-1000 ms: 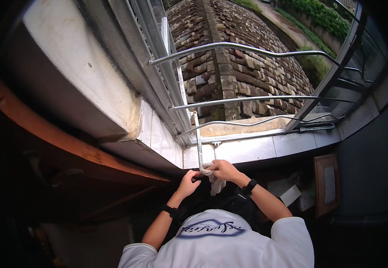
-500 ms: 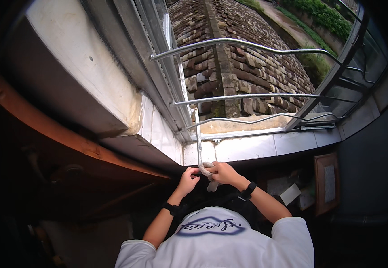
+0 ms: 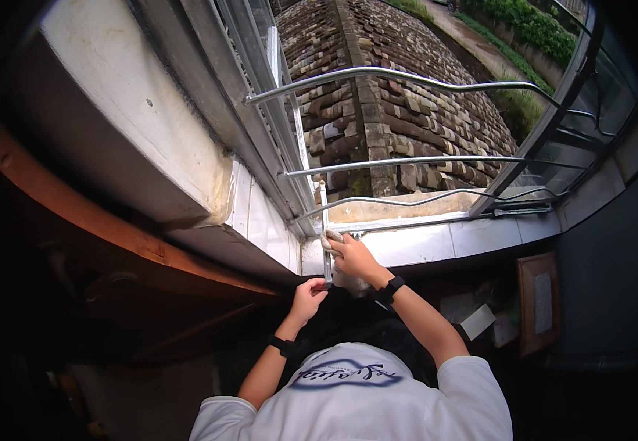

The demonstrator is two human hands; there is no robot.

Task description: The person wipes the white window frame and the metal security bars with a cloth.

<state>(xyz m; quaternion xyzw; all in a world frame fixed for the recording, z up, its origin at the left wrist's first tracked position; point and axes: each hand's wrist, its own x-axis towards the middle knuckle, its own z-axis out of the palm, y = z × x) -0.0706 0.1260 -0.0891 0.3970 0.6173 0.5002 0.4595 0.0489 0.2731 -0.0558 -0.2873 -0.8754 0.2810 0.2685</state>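
Observation:
A long, thin light-grey rod [image 3: 325, 208] stretches from the window opening toward me. Its near end, which looks dark, is pinched by my left hand [image 3: 309, 298]. Farther up, my right hand [image 3: 355, 259] is closed on a greyish-white cloth [image 3: 331, 239], which is wrapped around the rod just above the sill. The loose part of the cloth hangs below my right palm. Exactly how my right fingers lie under the cloth is hidden.
Bent metal bars [image 3: 407, 159] cross the window opening above my hands. White tiles line the sill [image 3: 414, 245]. At left are a pale wall ledge [image 3: 135, 110] and a curved orange-brown edge [image 3: 113, 234]. A brown wooden frame [image 3: 538, 303] stands at right; a tiled roof [image 3: 407, 103] lies outside.
My right hand has slid the cloth away from me along the rod, from near my left hand up to the sill. The left hand stays at the rod's near end.

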